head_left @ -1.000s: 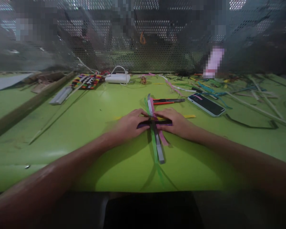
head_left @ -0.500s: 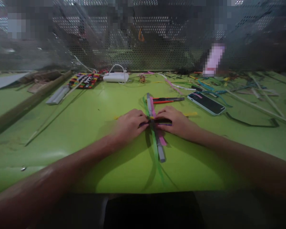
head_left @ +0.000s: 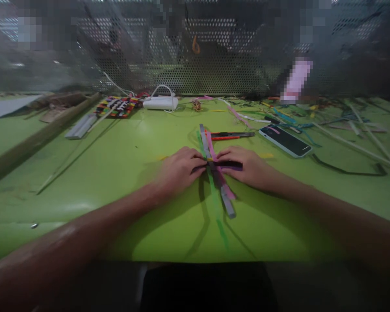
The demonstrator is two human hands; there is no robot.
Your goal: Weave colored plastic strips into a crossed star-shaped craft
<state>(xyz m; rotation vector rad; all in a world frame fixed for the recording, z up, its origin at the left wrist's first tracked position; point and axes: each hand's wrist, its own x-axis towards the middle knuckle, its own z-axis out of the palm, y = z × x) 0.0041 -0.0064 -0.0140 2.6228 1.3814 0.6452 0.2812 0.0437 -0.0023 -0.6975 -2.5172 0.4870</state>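
Observation:
My left hand (head_left: pixel 183 168) pinches a bundle of crossing flat strips from the left, fingers pressed together at the crossing. From the other side, my right hand (head_left: pixel 243 167) grips a black strip (head_left: pixel 229 164) with a purple edge under it. Across these run a grey strip (head_left: pixel 228 207), a pink strip (head_left: pixel 212 145) and a thin green strip (head_left: pixel 213 195), all lengthwise. The tip of a yellow strip (head_left: pixel 267 155) shows past my right hand. My fingers hide part of the crossing. Just beyond it lies a box cutter (head_left: pixel 232 135) with an orange edge.
A phone (head_left: pixel 284 141) lies to the right, with a bent dark strip (head_left: pixel 347 170) beside it. Loose coloured strips (head_left: pixel 289 117) litter the back right. A colourful woven piece (head_left: pixel 115 107), a white device (head_left: pixel 160 103) and a long wooden pole (head_left: pixel 42 136) are at the back left.
The lower ends of the grey and pink strips have swung right, spreading away from the green strip. My right hand has shifted slightly right; the whole view has also shifted a little.

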